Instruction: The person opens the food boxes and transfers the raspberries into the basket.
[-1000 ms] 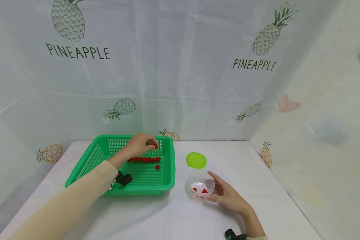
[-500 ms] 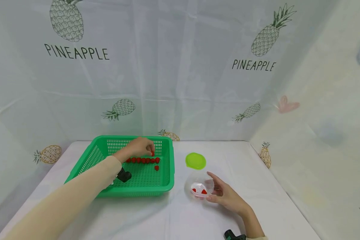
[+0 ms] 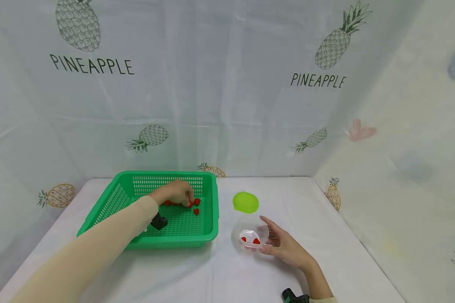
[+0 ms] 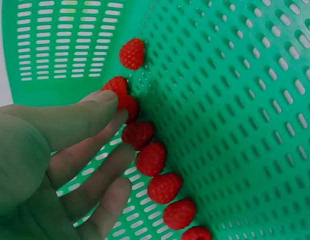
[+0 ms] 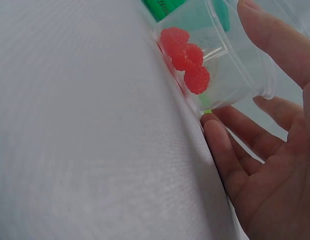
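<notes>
My left hand (image 3: 177, 193) reaches down into a green plastic basket (image 3: 211, 210). In the left wrist view its thumb and forefinger pinch a raspberry (image 4: 115, 86). Right below that, another raspberry (image 4: 129, 108) heads a line of several more, such as this raspberry (image 4: 151, 158), along the basket's foot. A single raspberry (image 4: 132, 53) lies beyond the fingertips. My right hand (image 3: 288, 248) holds a clear plastic cup (image 3: 263, 231) on the table, thumb at its rim and fingers curved along its side. Raspberries (image 5: 187, 56) lie at the bottom of the cup.
A lime-green lid (image 3: 245, 202) lies on the white-covered table (image 3: 284, 198), behind the cup. A pale curtain (image 3: 212, 84) printed with pineapples hangs across the back. Black devices are strapped at both wrists.
My left hand has come down from above the basket's far side to the raspberry line, with a raspberry between its fingertips. The right hand and cup keep their place.
</notes>
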Demonstrator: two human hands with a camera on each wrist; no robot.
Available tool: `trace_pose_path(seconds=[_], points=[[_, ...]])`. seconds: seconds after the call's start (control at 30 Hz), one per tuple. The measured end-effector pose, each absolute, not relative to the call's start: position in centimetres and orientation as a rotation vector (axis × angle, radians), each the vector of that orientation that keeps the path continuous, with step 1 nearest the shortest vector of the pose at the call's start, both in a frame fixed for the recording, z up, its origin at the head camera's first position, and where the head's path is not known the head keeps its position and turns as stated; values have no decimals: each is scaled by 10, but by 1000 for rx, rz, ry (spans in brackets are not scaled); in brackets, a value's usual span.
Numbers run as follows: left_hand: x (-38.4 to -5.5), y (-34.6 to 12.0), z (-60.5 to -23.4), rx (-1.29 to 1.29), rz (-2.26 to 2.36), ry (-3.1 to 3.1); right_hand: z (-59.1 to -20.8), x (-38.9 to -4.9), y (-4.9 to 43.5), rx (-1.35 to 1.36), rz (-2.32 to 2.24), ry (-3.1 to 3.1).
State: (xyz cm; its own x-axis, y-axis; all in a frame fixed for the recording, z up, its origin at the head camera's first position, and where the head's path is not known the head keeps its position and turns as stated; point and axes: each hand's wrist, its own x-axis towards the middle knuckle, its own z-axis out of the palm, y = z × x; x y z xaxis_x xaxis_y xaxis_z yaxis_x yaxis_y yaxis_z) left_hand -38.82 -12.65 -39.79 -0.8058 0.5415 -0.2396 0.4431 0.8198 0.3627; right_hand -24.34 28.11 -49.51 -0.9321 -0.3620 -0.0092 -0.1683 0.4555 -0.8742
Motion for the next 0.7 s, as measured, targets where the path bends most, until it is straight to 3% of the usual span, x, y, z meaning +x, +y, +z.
trace_pose_path(seconds=[0.7], points=[[-382,-120,-409,679,404,2633,-496,-245,280,-458,-1440,2533]])
